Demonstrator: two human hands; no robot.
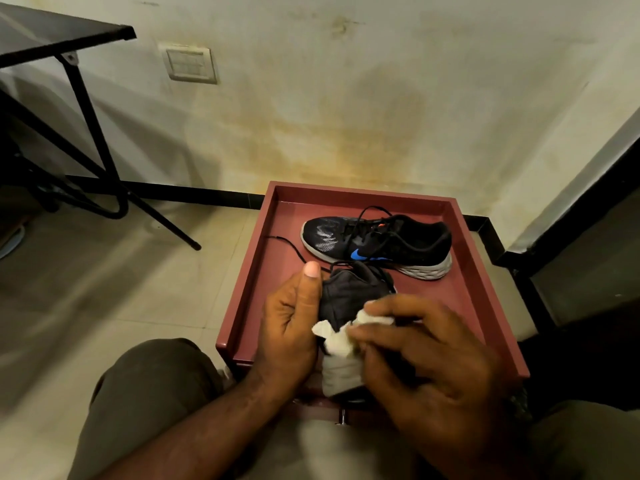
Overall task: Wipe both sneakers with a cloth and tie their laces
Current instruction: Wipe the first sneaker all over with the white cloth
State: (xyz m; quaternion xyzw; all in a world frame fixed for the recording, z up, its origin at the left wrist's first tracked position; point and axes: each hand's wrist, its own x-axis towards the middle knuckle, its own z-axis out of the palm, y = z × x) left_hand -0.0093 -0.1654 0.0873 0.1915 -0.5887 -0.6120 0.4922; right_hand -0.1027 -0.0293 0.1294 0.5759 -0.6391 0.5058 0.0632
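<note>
Your left hand [289, 320] grips the near sneaker [349, 299] from its left side, thumb raised along the upper, fingers wrapped round the shoe. The sneaker is dark, held over the near part of the tray [242, 292], with its pale sole [341, 375] turned toward you. Whether it rests on the tray floor cannot be told.

Your right hand [426, 362] pinches the cloth [337, 336], a small crumpled white piece, and presses it against the near sneaker just above the sole. The fingers are curled round the cloth, and its edges stick out to the left of them.

The far sneaker [377, 245] lies on the tray floor near the back rim, toe pointing left. It is black with a blue logo on the side and a grey sole. Its laces [370, 216] are loose. One black lace [287, 245] trails across the tray floor toward your left thumb; you cannot tell which shoe it belongs to.

The tray is dark red, with raised rims, set against the wall [346, 98]. Your knees flank its near edge. A black table [62, 32] stands to the left on the tiled floor [104, 271].
</note>
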